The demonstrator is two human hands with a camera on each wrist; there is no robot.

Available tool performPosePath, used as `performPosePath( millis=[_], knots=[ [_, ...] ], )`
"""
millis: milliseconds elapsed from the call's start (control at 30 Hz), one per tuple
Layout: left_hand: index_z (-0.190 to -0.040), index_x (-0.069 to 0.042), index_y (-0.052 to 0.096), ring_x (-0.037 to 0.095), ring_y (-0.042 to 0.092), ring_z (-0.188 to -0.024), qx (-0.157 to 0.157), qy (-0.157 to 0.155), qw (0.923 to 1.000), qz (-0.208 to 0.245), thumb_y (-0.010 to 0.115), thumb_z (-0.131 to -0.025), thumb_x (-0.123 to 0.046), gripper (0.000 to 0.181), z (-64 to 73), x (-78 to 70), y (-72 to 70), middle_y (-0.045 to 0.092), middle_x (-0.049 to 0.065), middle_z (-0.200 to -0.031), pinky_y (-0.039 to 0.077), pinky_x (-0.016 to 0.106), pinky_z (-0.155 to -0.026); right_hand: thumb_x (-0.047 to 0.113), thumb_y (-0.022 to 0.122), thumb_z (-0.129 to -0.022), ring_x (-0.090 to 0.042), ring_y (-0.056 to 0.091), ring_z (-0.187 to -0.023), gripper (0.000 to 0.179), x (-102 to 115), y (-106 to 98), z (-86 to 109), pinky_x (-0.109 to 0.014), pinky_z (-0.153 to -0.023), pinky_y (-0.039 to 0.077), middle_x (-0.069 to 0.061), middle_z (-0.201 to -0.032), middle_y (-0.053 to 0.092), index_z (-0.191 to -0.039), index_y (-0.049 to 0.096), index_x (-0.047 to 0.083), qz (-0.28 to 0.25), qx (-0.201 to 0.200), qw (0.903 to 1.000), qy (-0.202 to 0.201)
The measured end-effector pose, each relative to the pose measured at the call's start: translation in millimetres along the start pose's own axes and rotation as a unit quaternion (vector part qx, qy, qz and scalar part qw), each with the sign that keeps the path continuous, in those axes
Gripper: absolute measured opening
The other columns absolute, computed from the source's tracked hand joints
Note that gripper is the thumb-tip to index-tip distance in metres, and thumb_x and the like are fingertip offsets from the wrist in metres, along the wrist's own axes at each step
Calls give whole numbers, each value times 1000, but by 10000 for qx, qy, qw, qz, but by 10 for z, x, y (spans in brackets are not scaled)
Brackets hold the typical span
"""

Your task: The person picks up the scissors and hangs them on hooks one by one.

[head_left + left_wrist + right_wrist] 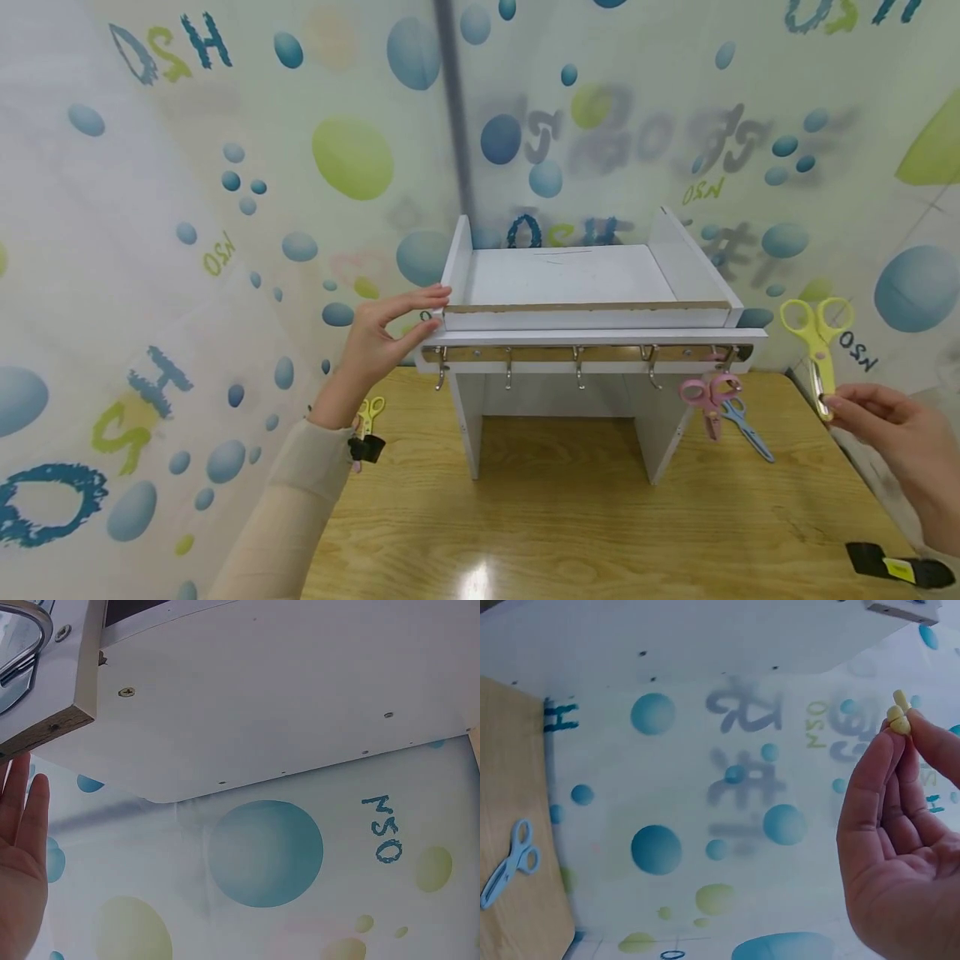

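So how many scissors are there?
4: a yellow pair in the right hand, a pink pair at the rightmost hook, a blue pair and another yellow pair on the table. A pink bit by the left sleeve may be a partly hidden fifth.

Wood-grain tabletop [555, 533], pale wall sheeting [285, 208] bearing blue ovals [414, 53], green ovals [352, 158] and lettering [206, 40], dark vertical stripe [455, 108] at upper centre

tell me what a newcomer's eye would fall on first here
Probably the white shelf, standing on the wooden table in the middle of the head view, with a shiny hook rail across its front. Next might come the yellow scissors that the right hand pinches by the lower end, handles up, right of the shelf, and the pink scissors hanging at the rail's right end.
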State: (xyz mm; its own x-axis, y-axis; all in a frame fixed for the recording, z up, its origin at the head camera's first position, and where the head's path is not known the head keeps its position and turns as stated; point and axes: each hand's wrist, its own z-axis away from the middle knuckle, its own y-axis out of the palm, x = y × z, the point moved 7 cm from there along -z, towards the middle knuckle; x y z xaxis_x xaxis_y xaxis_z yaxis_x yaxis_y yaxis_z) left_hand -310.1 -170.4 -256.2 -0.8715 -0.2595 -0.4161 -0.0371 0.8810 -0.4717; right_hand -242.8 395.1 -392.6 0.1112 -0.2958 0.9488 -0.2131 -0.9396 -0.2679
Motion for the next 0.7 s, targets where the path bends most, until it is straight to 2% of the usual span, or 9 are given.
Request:
performPosePath(
  millis=[200, 300, 533, 700],
  knots=[
    [-114, 0, 73, 11, 63, -125, 6, 25, 10000, 1, 74, -81, 12, 35, 3, -4, 7, 71, 20, -121, 49, 26, -106, 2, 58, -99, 1, 63, -68, 26, 177, 10, 89, -9, -62, 47, 19, -79, 68, -94, 68, 26, -163, -102, 9993, -310],
    [-114, -1, 73, 11, 63, -125, 13, 32, 10000, -8, 74, -81, 11, 35, -2, -10, 6, 71, 20, -121, 49, 26, -106, 1, 58, -99, 1, 62, -68, 26, 246, 27, 137, -10, -61, 46, 20, -79, 68, -95, 67, 26, -36, -67, 9992, -394],
    [-115, -1, 73, 12, 63, -125, 7, 52, 10000, -19, 75, -82, 9, 34, 1, -16, 0, 71, 20, -121, 49, 26, -106, -8, 55, -97, -3, 61, -70, 29, 376, 138, 238, -12, -61, 48, 12, -83, 70, -98, 69, 16, -811, 416, 9930, -755],
    [-115, -1, 73, 12, 63, -125, 15, 44, 10000, -27, 75, -82, 10, 35, 5, -13, 2, 71, 20, -121, 49, 26, -106, -10, 54, -97, -6, 57, -70, 29, 442, 226, 308, -17, -60, 44, 13, -84, 69, -97, 70, 14, -269, 532, 9940, -913]
  ],
)
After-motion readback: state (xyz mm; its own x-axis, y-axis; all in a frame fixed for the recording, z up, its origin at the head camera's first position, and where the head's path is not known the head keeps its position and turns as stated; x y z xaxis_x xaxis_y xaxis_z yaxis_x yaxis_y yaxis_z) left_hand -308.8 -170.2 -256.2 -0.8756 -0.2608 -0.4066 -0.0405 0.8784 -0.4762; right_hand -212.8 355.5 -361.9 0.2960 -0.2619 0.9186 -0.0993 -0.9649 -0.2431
